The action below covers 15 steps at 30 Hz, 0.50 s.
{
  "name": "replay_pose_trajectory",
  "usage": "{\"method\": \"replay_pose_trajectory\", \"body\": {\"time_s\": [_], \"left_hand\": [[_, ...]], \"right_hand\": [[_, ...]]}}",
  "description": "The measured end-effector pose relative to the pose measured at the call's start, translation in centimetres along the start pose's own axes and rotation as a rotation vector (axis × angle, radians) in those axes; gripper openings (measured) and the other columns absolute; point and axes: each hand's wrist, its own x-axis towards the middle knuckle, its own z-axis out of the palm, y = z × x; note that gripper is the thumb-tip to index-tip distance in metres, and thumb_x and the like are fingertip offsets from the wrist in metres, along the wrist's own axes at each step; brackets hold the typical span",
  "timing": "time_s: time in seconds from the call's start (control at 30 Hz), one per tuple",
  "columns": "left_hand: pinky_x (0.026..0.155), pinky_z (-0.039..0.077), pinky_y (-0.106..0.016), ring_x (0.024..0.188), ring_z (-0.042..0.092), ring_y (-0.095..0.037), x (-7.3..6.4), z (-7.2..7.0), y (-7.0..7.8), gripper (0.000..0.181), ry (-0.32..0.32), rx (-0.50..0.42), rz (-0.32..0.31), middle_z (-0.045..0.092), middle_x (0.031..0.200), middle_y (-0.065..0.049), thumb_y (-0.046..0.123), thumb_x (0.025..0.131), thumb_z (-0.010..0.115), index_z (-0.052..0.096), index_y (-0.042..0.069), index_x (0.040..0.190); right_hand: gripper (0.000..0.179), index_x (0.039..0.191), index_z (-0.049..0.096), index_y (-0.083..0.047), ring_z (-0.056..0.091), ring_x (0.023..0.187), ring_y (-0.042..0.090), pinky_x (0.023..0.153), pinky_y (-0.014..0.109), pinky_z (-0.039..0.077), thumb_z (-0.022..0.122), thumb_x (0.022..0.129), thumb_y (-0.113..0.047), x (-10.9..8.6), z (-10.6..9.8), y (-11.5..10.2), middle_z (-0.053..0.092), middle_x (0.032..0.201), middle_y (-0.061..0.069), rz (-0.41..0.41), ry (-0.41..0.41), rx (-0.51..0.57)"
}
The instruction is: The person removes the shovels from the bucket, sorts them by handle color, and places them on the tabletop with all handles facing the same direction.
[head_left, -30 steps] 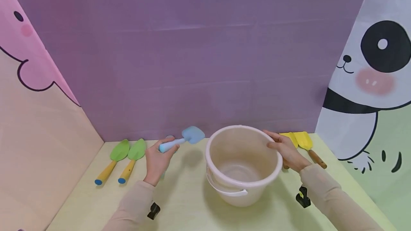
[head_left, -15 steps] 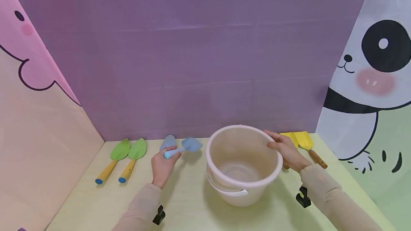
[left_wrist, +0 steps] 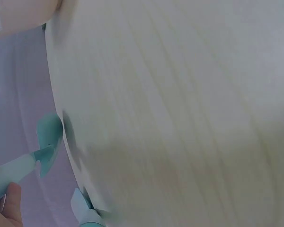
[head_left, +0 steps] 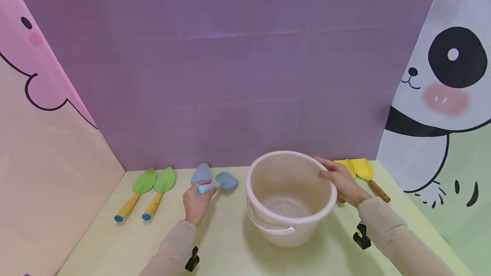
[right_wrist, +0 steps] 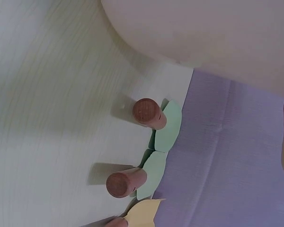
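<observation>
My left hand (head_left: 197, 203) holds a small blue trowel (head_left: 227, 180) by its pale blue handle, with the blade pointing right. In the left wrist view the trowel (left_wrist: 49, 137) has its shadow beside it; I cannot tell whether it touches the table. Just behind that hand lies a second blue trowel (head_left: 201, 173), its handle mostly hidden. An upright pale pink bucket (head_left: 289, 242) stands to the right, its white handle hanging at the front. My right hand (head_left: 343, 182) grips the far right of its rim. Nothing is seen inside the bucket.
Two green trowels (head_left: 164, 179) with yellow handles lie at the left. Yellow shovels (head_left: 362, 168) with brown wooden handles lie behind my right hand. In the right wrist view, pale green blades (right_wrist: 168, 125) show beside the bucket. A purple wall (head_left: 245, 76) closes the back.
My left hand has moved slightly right and towards me, lowering the blue trowel closer to the table and uncovering the second blue trowel. The right hand and bucket stay put.
</observation>
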Motion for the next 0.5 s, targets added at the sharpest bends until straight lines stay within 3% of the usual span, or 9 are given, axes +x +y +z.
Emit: {"method": "replay_pose_trajectory", "body": {"time_s": [0.5], "left_hand": [[0.072,0.046,-0.034,0.09,0.062,-0.032,-0.47,-0.35,-0.87,0.024,-0.033,0.044,-0.025,0.069,0.097,-0.017,0.011,0.074,0.072,0.07,0.005,0.097]], "right_hand": [[0.057,0.142,0.03,-0.003,0.056,0.108,0.016,0.087,0.03,0.05,0.048,0.088,-0.005,0.11,0.01,0.13,0.035,0.143,0.021,-0.012,0.007,-0.006]]}}
